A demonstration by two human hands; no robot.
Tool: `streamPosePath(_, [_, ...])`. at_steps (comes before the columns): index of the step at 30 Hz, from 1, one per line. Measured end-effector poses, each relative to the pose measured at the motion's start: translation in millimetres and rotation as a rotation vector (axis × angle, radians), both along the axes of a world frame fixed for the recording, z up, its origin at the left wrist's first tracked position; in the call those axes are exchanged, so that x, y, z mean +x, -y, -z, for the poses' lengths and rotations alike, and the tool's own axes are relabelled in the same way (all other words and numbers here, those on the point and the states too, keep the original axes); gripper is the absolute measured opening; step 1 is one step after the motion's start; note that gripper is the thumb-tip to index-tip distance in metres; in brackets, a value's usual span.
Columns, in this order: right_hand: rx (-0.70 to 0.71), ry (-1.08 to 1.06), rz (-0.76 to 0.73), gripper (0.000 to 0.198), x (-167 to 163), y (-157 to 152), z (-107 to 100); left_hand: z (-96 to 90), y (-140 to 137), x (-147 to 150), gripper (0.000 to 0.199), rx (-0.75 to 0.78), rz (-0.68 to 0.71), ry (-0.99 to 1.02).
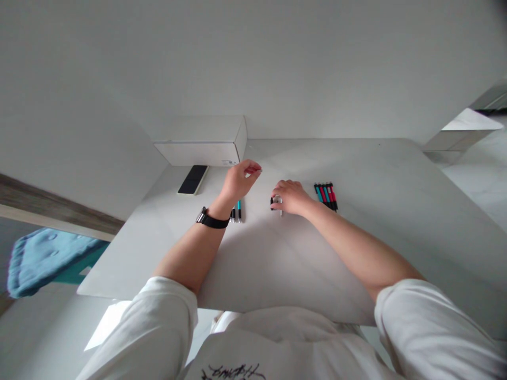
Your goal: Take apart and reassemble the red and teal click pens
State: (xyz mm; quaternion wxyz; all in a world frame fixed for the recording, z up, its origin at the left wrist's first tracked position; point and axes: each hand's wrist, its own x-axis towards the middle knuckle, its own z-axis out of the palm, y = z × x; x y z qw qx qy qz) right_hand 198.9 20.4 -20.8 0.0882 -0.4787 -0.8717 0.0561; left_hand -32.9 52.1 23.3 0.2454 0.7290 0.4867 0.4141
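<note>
My left hand (238, 182) is raised over the table with thumb and forefinger pinched on a tiny item (260, 170), too small to name. Under its wrist lie several pens (239, 211), teal and black with metal tips, partly hidden by the arm. My right hand (292, 198) rests low at the table's middle, fingers curled around small pieces. A short black piece (272, 203) and a thin pale piece (281, 207) show by its thumb; what exactly it grips is hidden. To its right lies a neat row of teal, red and black pens (326, 196).
A white box (198, 153) stands against the wall at the back left of the white table (285, 264). In front of it lies a phone (193, 180). A blue cushion (51, 256) is beyond the table's left edge. A black-strapped watch (212, 219) is on my left wrist.
</note>
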Motion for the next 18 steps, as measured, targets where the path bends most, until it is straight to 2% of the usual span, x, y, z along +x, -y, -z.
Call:
streamPosePath(5, [-0.047, -0.13, -0.047, 0.027, -7.7, 0.7, -2.7, 2.9, -2.8, -0.9, 0.02, -0.079, 0.022, 0.081])
streamPosePath(10, [-0.22, -0.485, -0.112, 0.01, -9.7, 0.5, -10.7, 9.5, -7.6, -1.6, 0.024, -0.136, 0.03, 0.169])
streamPosePath(14, [-0.272, -0.76, -0.018, 0.015, 3.8, -11.6, -18.9, 23.6, -15.5, -1.5, 0.028, -0.186, 0.075, 0.292])
streamPosePath(18, [-0.211, -0.961, 0.1, 0.022, 20.9, -27.4, -25.5, 33.1, -16.4, 3.6, 0.034, -0.306, 0.117, 0.416])
